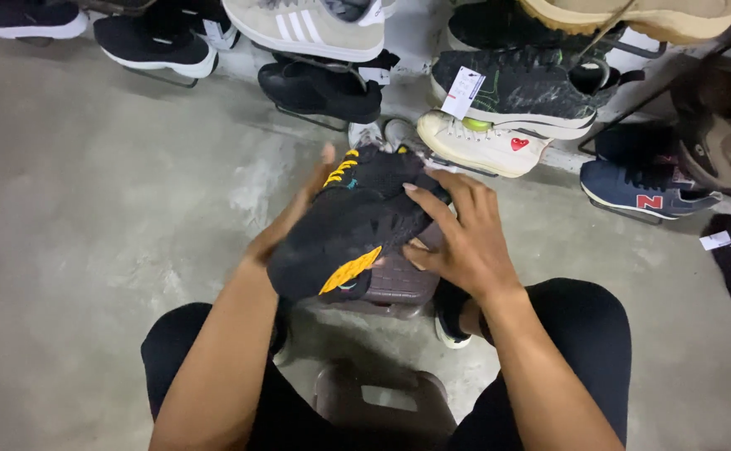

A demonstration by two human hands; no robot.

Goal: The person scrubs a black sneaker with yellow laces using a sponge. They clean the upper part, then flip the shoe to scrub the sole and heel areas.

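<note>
a black sneaker with yellow laces (357, 221) is being held between both hands above a small brown stool (399, 284), in front of the knees. the left hand (286, 225) is being pressed along the shoe's far side, its fingers stretched out flat and mostly hidden behind the upper, only the thumb tip showing near the laces. the right hand (461, 238) is being laid over the collar and heel end, fingers spread and curled onto the fabric, so the shoe is being gripped from both sides and kept tilted, toe toward the camera. the handling appears to be in mid course: the shoe is being kept off the floor and has not been put among the displayed pairs. a cream sneaker with a red heart (482, 146) and a navy sneaker (641, 192) are being kept on wire stands along the wall, well apart from the hands.
</note>
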